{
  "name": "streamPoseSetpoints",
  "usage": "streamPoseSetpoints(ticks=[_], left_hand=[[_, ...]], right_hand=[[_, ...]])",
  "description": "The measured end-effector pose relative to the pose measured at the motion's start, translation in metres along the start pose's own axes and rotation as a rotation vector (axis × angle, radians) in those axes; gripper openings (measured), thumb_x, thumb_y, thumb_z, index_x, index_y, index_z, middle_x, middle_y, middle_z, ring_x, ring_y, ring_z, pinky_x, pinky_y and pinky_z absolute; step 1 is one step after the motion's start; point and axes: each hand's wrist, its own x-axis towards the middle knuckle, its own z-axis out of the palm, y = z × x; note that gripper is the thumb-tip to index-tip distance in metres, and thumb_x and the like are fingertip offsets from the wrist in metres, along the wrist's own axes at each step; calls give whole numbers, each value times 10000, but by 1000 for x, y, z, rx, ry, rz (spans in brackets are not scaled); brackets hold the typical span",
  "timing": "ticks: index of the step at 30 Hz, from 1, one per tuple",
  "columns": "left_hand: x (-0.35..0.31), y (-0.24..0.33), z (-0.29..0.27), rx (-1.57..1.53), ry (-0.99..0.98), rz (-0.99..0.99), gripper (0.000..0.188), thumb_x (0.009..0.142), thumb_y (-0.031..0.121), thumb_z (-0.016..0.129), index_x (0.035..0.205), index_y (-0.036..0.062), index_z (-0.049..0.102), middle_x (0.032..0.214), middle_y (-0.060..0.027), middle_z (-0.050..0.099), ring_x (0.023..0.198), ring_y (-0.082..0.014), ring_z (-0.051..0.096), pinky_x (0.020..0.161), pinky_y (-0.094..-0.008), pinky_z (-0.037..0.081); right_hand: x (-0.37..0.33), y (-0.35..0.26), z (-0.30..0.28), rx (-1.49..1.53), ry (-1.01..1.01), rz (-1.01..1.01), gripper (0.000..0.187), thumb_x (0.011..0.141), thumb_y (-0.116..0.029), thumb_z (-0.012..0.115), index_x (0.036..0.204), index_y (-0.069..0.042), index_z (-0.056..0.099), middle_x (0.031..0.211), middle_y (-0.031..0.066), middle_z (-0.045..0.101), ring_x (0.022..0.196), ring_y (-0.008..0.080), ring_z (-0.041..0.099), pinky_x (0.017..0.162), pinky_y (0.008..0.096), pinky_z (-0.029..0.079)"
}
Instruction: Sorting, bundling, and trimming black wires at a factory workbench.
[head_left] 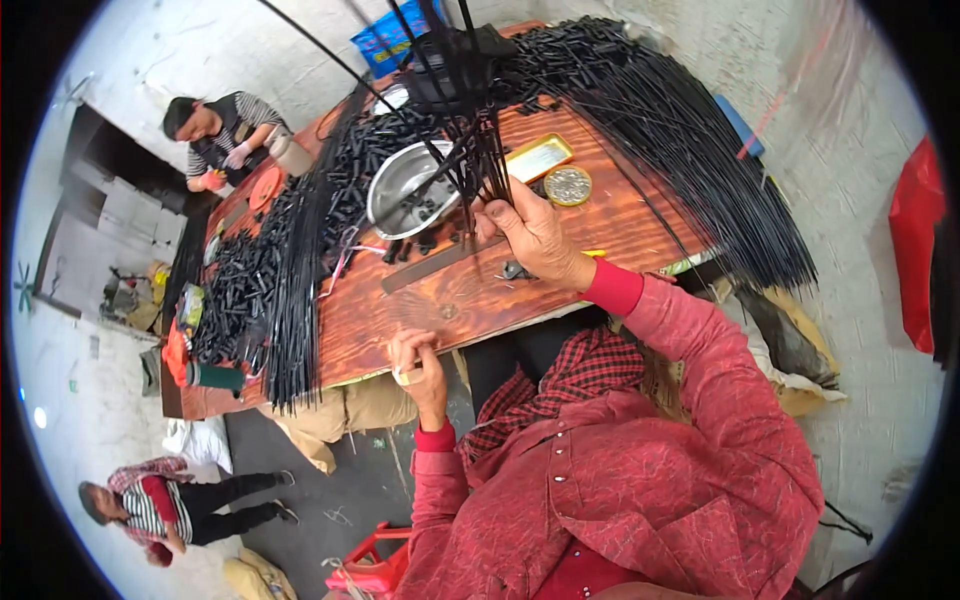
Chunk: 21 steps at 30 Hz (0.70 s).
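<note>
My right hand is closed around a bundle of thin black rods, raised upright above the wooden table. Curled near the table's front edge is my left hand, with a pale band around one finger; whatever its fingers may pinch is too small to make out. Behind the rods stands a steel bowl holding a few black pieces. A yellow-rimmed tray and a round tin of small metal bits sit beyond my right hand. A dark flat bar lies between my hands.
Long black rods spread over the table's right side; another sheaf hangs off its left. Short black pieces are heaped at left. A co-worker sits at the far left; another person stands near a red stool.
</note>
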Motion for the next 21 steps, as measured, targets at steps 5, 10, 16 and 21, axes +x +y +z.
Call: streamPoseSetpoints(ticks=[5,10,16,21], left_hand=[[-16,23,-21,-189,-157,-155,101,879,-43,561,881,13,644,873,-68,614,896,-174,582,815,-289,456],[-8,125,-42,-760,-1054,-68,205,893,77,656,1084,2,658,960,-75,658,884,-160,623,803,-295,490],[5,134,-40,-862,-439,-456,431,1020,228,511,1359,-34,469,1009,-104,637,893,-149,602,810,-280,493],[22,114,-30,-618,-129,-417,411,1044,204,465,1369,-47,465,1179,-108,608,1068,-190,580,952,-308,451]], right_hand=[[19,-44,22,-153,-282,64,133,1008,-87,458,973,22,526,685,26,524,635,91,535,605,275,463],[13,-60,34,-407,-433,-191,121,924,-83,559,1006,6,573,722,169,621,671,335,648,601,410,485],[-7,-55,42,-522,-541,-61,221,860,-158,648,1012,2,638,839,217,664,789,390,663,660,450,506],[-32,-46,59,-382,-436,-13,296,943,-193,626,1134,29,581,973,207,687,914,353,690,765,387,536]])
